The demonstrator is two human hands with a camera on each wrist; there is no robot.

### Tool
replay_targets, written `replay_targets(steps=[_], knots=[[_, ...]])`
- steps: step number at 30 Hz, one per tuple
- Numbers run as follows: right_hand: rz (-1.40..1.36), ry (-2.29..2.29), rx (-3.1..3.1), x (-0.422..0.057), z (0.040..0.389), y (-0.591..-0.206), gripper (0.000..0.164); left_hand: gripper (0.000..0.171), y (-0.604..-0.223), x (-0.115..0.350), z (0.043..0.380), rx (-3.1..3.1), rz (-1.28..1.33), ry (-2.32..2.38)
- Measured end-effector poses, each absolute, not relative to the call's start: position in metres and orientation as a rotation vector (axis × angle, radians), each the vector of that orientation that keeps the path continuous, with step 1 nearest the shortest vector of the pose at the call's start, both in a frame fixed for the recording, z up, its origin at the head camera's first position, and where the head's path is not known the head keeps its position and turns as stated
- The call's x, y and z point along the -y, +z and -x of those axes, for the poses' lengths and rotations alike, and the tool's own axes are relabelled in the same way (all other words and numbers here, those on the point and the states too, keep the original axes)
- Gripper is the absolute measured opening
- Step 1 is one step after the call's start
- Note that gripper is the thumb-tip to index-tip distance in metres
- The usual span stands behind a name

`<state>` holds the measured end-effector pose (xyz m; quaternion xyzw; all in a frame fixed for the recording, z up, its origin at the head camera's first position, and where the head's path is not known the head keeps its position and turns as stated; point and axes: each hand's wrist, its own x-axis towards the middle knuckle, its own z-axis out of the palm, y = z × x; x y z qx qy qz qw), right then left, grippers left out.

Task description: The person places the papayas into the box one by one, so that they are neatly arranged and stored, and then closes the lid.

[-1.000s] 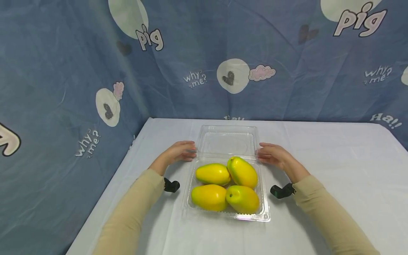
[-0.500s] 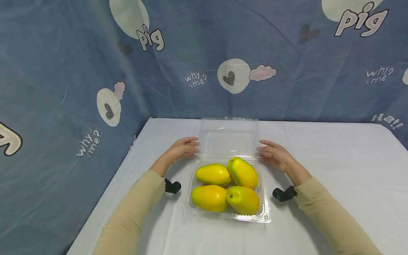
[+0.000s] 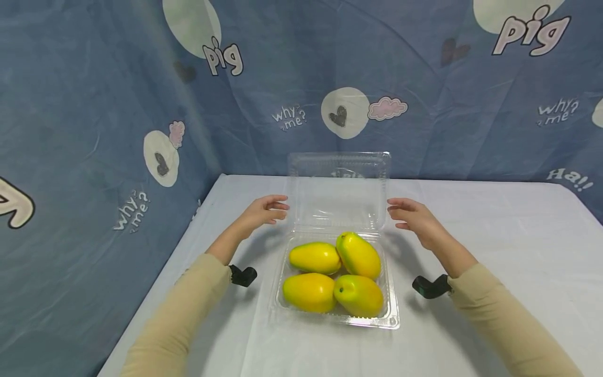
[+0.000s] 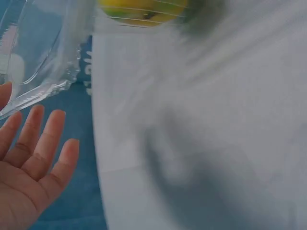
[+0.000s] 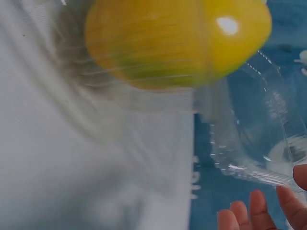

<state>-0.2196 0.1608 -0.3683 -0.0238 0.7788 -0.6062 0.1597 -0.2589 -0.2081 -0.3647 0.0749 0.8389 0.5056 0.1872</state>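
Note:
A clear plastic clamshell container [image 3: 393,314] holds several yellow-green mangoes [image 3: 308,292] in its base. Its see-through lid [image 3: 336,204] stands raised at the back, hinged to the base. At the lid's left side is my left hand [image 3: 259,213]; in the left wrist view thumb and index finger pinch the rim while the other fingers [image 4: 48,143] stay spread. On the opposite side my right hand [image 3: 416,220] pinches the rim likewise, its thumb [image 5: 301,176] on one face and the index finger behind. The lower part of the right hand is cut off in that wrist view.
The container rests on a white-covered table [image 3: 494,251]. A blue printed cloth [image 3: 264,68] hangs behind the table and along its left side. Black wrist mounts [image 3: 242,276] jut inward below both sleeves.
The lid has swung up from lying nearly flat behind the base to a steep angle. Both hands have risen with it and their wrists have spread outward. The mangoes stay in place.

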Motion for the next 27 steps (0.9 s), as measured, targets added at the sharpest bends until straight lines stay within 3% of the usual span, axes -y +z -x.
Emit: replay_targets(steps=[12, 27], knots=[[0.253, -1.652, -2.426, -0.170, 0.182, -0.328, 0.057, 0.054, -0.341, 0.214, 0.230, -2.407, -0.309, 1.513], [0.473, -1.753, -2.464, -0.170, 0.128, -0.337, 0.035, 0.042, -0.345, 0.228, 0.172, -2.544, -0.466, 1.517]])
